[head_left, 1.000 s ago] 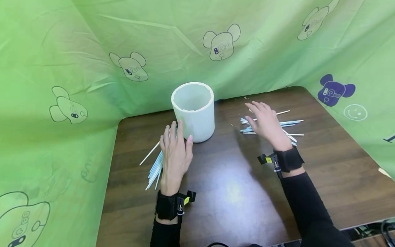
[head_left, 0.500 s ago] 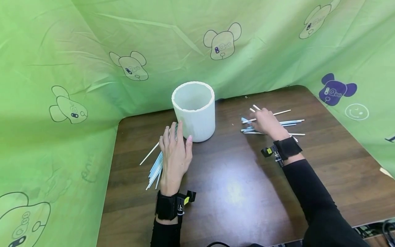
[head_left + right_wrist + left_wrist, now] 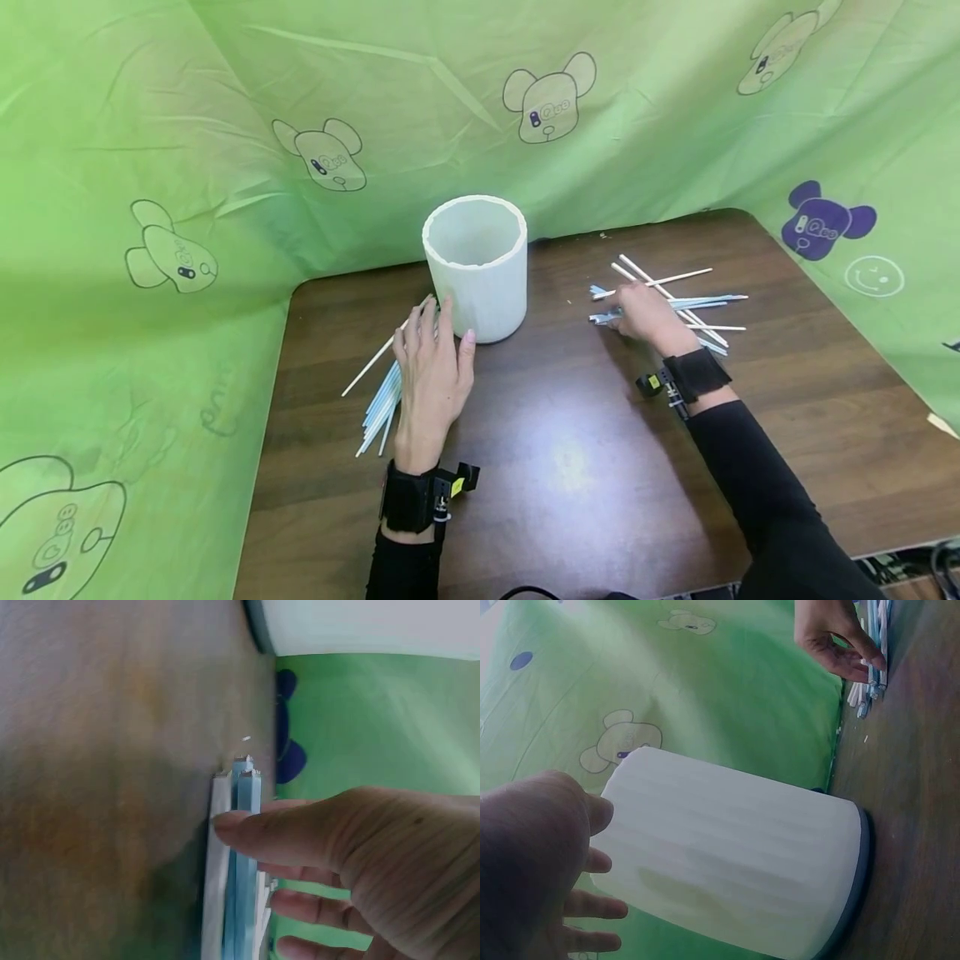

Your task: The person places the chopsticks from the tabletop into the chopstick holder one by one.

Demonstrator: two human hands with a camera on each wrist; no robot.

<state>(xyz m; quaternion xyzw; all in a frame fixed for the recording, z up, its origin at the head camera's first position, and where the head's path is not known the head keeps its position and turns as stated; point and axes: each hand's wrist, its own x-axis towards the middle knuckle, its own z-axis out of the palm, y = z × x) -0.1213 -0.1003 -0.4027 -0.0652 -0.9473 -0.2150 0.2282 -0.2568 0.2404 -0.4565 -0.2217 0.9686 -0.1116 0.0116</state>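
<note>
A white cylindrical container [image 3: 480,292] with a rough rim stands upright near the back of the table. Beside its left front, my left hand [image 3: 433,379] has its fingers extended; I cannot tell whether they touch the wall. Part of a bundle of light blue sticks [image 3: 381,412] lies under that hand, along with one white stick [image 3: 367,367]. On the right, my right hand [image 3: 648,318] reaches into a loose pile of thin white and blue sticks. In the right wrist view its thumb and fingers pinch around a white stick [image 3: 216,877] and blue sticks [image 3: 246,885].
A brown wooden table [image 3: 540,467] bears everything. Green printed cloth [image 3: 420,92] hangs close behind the container and along both sides. Crossed white sticks [image 3: 678,277] lie beyond the right hand. A dark cable [image 3: 528,593] shows at the near edge.
My right hand has come down from above the right pile, with its fingers closing on stick ends. The left hand stays beside the container.
</note>
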